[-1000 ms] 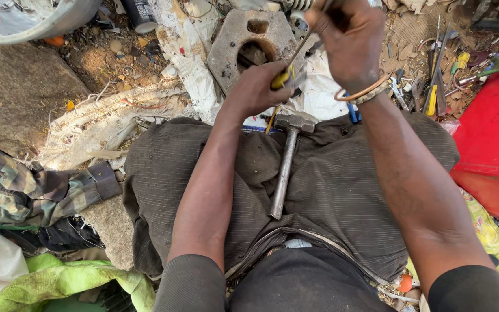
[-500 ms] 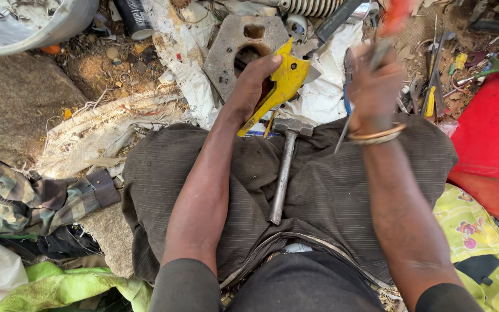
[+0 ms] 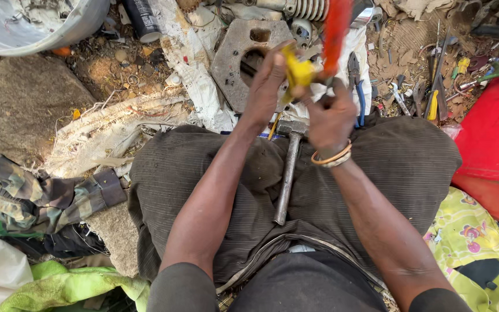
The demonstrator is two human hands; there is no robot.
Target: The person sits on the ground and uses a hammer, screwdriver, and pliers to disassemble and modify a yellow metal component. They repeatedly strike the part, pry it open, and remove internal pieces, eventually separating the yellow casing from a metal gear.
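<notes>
My left hand point(image 3: 265, 86) grips a yellow tool part point(image 3: 297, 71) above my lap. My right hand point(image 3: 330, 115), with bangles at the wrist, holds a red-orange handled tool point(image 3: 336, 32) that points up and meets the yellow part. Both hands are close together, just over a grey metal plate point(image 3: 235, 52) with holes lying on the ground. A steel hammer point(image 3: 288, 167) rests on my lap between my thighs, head away from me.
Blue-handled pliers point(image 3: 358, 86) and several small tools lie in the dirt to the right. A red container point(image 3: 492, 138) stands at far right, a flat stone point(image 3: 18, 104) and a grey tub point(image 3: 36, 23) at left, crumpled cloths point(image 3: 47, 196) lower left.
My right hand came down and left to meet the left hand. The yellow part now sits between both hands, and the red-orange tool stands upright above them.
</notes>
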